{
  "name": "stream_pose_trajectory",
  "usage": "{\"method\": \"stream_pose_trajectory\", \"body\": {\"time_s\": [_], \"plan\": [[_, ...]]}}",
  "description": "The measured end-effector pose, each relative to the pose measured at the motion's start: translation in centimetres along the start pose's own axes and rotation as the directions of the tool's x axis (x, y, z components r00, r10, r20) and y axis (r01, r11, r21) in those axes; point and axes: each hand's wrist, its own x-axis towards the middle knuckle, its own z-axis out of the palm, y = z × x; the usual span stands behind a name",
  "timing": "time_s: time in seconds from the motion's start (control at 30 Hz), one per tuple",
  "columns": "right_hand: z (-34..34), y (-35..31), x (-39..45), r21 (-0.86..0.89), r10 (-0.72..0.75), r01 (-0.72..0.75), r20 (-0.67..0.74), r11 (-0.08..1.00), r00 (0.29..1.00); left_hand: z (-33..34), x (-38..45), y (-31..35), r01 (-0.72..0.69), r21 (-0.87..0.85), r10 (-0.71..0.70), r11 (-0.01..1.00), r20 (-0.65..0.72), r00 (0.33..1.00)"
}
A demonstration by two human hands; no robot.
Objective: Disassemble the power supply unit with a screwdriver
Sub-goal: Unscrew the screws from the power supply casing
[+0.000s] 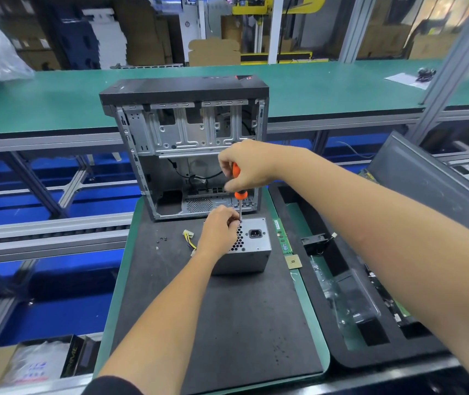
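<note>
A grey metal power supply unit [252, 246] lies on the black mat [227, 323], its socket face turned up, coloured wires [188, 239] trailing from its left side. My right hand [246, 166] grips the orange handle of a screwdriver [239, 195] held upright, its shaft pointing down onto the unit's top left corner. My left hand [219, 228] rests on the unit with its fingers curled round the lower shaft near the tip. The tip itself is hidden by those fingers.
An open, empty computer case [187, 143] stands upright just behind the unit. Small black screws [161, 240] lie on the mat to the left. A green memory stick [281, 238] and a processor chip [293, 262] lie right of the unit. A black tray [341, 280] with parts sits further right.
</note>
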Motion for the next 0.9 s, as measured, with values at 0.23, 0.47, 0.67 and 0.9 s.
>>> {"method": "stream_pose_trajectory", "body": {"time_s": [0.23,0.47,0.67,0.9], "plan": [[0.0,0.5,0.2,-0.006,-0.002,0.003,0.026,1.0,1.0,-0.1,0.0,0.0,0.006,0.001,-0.006,1.0,-0.003,1.0],[0.7,0.3,-0.1,-0.127,0.126,-0.135,-0.075,0.983,0.989,-0.1,-0.1,0.1,-0.008,0.01,0.008,1.0,-0.02,1.0],[-0.1,0.8,-0.2,0.047,-0.004,0.003,0.012,0.999,1.0,-0.2,-0.2,0.1,-0.003,0.003,0.003,1.0,-0.025,1.0],[0.2,1.1,-0.7,-0.076,0.156,-0.157,-0.016,0.985,0.988,-0.3,-0.4,0.2,-0.003,-0.024,0.002,1.0,-0.036,0.999]]}}
